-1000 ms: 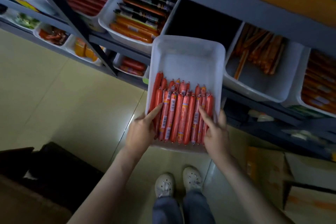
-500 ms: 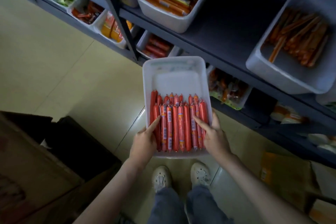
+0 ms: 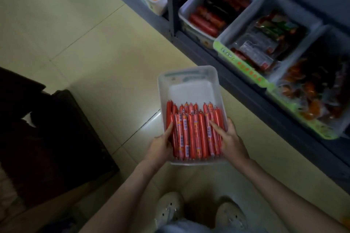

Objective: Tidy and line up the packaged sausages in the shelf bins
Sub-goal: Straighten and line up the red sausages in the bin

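Bin: the bin [image 3: 189, 71] is off the shelf [image 3: 244, 89], held low over the floor [image 3: 94, 34] just ahead of the shoes [image 3: 170, 210]. A second ago it sat up at the gap in the upper row; it has come down and back toward the body.
Sausages: the sausages [image 3: 193, 134] lie side by side, packed against the near wall, with a shorter second row showing behind. The far half of the bin is bare. They have kept the same order through the lowering.
Left hand: the left hand [image 3: 161, 143] clamps the near left corner, thumb laid on the outermost sausage; fingers hidden beneath.
Right hand: the right hand [image 3: 232, 142] clamps the near right corner, one finger stretched across the top of the pack.
Reading: this bin looks lined up already. My guess is that it is being carried or checked, not sorted.
Left to do: it has yet to go back on the shelf. The neighbouring bin [image 3: 303, 114] at lower right looks jumbled.
Risk: tilting could slide the pack forward.
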{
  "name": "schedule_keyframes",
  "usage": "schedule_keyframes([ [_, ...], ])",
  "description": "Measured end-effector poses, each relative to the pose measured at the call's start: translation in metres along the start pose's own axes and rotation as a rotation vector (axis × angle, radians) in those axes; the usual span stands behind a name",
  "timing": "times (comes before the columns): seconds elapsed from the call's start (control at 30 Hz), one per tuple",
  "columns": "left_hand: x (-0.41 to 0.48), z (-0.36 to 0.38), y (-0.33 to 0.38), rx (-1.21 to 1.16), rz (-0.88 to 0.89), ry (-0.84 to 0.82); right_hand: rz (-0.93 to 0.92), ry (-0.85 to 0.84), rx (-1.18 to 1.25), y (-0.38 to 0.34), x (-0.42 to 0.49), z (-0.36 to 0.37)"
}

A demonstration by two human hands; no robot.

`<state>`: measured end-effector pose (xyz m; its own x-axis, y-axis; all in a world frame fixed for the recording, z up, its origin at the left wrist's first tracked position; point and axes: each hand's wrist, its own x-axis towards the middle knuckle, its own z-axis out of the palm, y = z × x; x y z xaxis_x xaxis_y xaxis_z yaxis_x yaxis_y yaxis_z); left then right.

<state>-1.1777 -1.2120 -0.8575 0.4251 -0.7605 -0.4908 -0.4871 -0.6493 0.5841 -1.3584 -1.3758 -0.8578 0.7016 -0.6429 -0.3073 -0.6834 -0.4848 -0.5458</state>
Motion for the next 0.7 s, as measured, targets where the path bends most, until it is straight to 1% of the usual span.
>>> schedule_keyframes([
  [0.1, 0.022, 0.026, -0.024, -0.025, -0.048, 0.038, -0.027, -0.089, -0.058, 0.027, 0.034, 0.03],
  [0.2, 0.037, 0.052, -0.036, -0.03, -0.091, 0.059, -0.116, -0.152, -0.08, 0.051, 0.067, 0.049],
  [0.3, 0.048, 0.073, -0.038, -0.021, -0.094, 0.004, -0.242, -0.216, -0.086, 0.076, 0.093, 0.058],
  [0.4, 0.059, 0.077, -0.03, 0.06, -0.032, -0.082, -0.266, -0.247, -0.128, 0.102, 0.116, 0.055],
  [0.47, 0.065, 0.065, -0.023, 0.262, 0.041, -0.133, -0.24, -0.253, -0.131, 0.104, 0.128, 0.045],
  [0.5, 0.07, 0.056, -0.025, 0.39, 0.106, -0.11, -0.204, -0.259, -0.137, 0.1, 0.133, 0.038],
  [0.53, 0.078, 0.045, -0.029, 0.497, 0.218, -0.017, -0.172, -0.26, -0.156, 0.094, 0.137, 0.031],
  [0.57, 0.088, 0.033, -0.035, 0.556, 0.39, 0.133, -0.149, -0.238, -0.188, 0.089, 0.141, 0.027],
  [0.6, 0.098, 0.022, -0.041, 0.611, 0.522, 0.231, -0.135, -0.191, -0.23, 0.085, 0.144, 0.023],
  [0.63, 0.108, 0.014, -0.05, 0.668, 0.612, 0.273, -0.116, -0.142, -0.265, 0.084, 0.145, 0.023],
  [0.67, 0.118, 0.009, -0.058, 0.736, 0.661, 0.274, -0.086, -0.108, -0.286, 0.084, 0.143, 0.023],
  [0.7, 0.125, 0.004, -0.06, 0.777, 0.638, 0.199, -0.057, -0.089, -0.297, 0.085, 0.14, 0.025],
])
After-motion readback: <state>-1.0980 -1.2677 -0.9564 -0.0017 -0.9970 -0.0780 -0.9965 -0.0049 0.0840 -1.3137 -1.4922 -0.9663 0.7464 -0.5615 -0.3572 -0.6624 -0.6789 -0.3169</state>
